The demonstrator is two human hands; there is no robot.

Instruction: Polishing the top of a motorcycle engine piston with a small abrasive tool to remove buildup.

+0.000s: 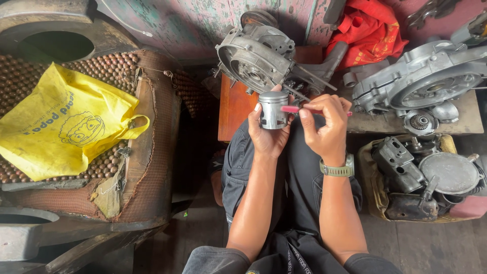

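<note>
The person's left hand [268, 133] held a grey metal piston [273, 109] upright, its grip closed around the skirt with the thumb up the left side and the fingers behind. The right hand [327, 127] pinched a thin pink-handled tool [291, 109] between thumb and fingers, grip closed on it, with the pink end touching the piston's right side near the top. An olive watch [339, 170] sat on the right wrist. Both hands hovered over the person's lap, in dark trousers [299, 172].

Just beyond the piston, an engine crankcase [256, 58] with studs sticking out rested on an orange-brown wooden surface [234, 109]. To the right lay a larger silver engine casing [421, 81] on a worn board [466, 119], with a red cloth [370, 30] behind it. Below that, a yellowish tub [368, 175] held dark engine parts, among them a cylinder block [395, 162] and a round cover [449, 172].

Well apart on the left, a yellow plastic bag [63, 124] lay on a beaded seat cover [114, 68] over a worn seat.
</note>
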